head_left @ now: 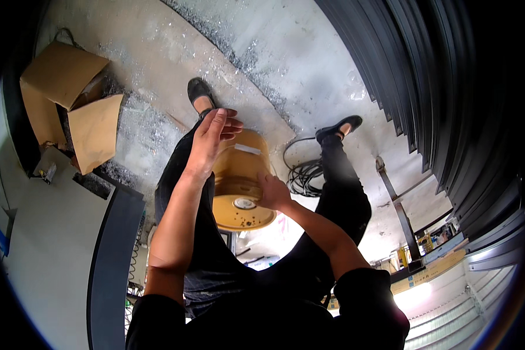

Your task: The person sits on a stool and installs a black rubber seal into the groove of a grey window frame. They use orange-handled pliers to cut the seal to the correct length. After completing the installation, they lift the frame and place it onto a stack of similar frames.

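Between my legs stands a yellow, drum-shaped container (239, 166), tilted in view. Its near end shows a rim, a round white label and several dark specks; a pale strip lies across its far part. My right hand (272, 191) is against its right side by the rim, fingers bent round the edge, with the fingertips partly hidden. Above its left far side I hold my left hand (213, 140) with fingers stretched out and slightly apart. Nothing shows in that hand, and whether it touches the container I cannot tell.
An opened cardboard box (64, 76) sits at far left, near a grey cabinet panel (58, 233). Coiled black cable (305, 177) lies beside my right leg. Stacked dark metal profiles (414, 70) fill the right. Shiny shavings (137, 116) litter the floor; a metal bar (398, 210) stands at right.
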Tool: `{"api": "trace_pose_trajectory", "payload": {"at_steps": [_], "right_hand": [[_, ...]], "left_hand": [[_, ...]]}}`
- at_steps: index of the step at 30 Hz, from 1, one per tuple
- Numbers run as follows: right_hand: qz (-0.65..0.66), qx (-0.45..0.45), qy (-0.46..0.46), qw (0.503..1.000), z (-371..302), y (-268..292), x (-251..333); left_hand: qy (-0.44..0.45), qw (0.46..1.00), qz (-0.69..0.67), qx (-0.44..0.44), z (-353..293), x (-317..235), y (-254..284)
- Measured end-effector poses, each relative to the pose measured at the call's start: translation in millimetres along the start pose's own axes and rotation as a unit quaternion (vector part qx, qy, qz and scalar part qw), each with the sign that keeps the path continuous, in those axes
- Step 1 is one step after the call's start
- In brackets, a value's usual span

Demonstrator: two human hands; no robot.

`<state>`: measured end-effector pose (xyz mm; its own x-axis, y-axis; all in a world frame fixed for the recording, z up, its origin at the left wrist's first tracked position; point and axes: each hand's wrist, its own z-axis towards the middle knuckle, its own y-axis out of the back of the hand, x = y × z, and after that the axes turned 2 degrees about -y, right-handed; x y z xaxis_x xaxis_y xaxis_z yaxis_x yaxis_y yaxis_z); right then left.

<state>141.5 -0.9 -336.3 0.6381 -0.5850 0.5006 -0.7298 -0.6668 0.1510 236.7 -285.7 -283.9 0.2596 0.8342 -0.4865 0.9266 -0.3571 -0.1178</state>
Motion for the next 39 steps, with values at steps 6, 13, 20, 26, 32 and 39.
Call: {"api": "trace_pose_trajectory", "payload": {"at_steps": [6,13,20,26,32,39], "right_hand": [[-0.068,0.029,0.065,0.995,10.2,2.9,-7.7],[-0.075,-0.014,0.073,0.994,7.6,-5.9,-5.0],[-0.086,-0.054,0.041,0.994,-11.6,-34.6,-11.7],[-0.016,0.051,0.035,0.998,-21.9,-17.7,-6.6],[0.214,-0.180,0.048,0.959,0.6,48.7,-76.4],[0.433,-0.474,-0.185,0.744,44.0,160.0,-295.7]], "left_hand": [[-0.091,0.989,0.108,0.043,21.2,-64.2,-2.6],[-0.228,0.955,0.156,0.112,31.2,-98.7,-15.6],[-0.280,0.929,0.179,0.162,25.0,-47.7,-34.7],[-0.283,0.919,0.234,0.146,-14.4,5.6,-36.7],[-0.532,0.764,0.352,0.097,-128.5,-56.0,-80.1],[-0.835,0.412,0.365,0.009,-228.1,-178.8,-246.2]]}}
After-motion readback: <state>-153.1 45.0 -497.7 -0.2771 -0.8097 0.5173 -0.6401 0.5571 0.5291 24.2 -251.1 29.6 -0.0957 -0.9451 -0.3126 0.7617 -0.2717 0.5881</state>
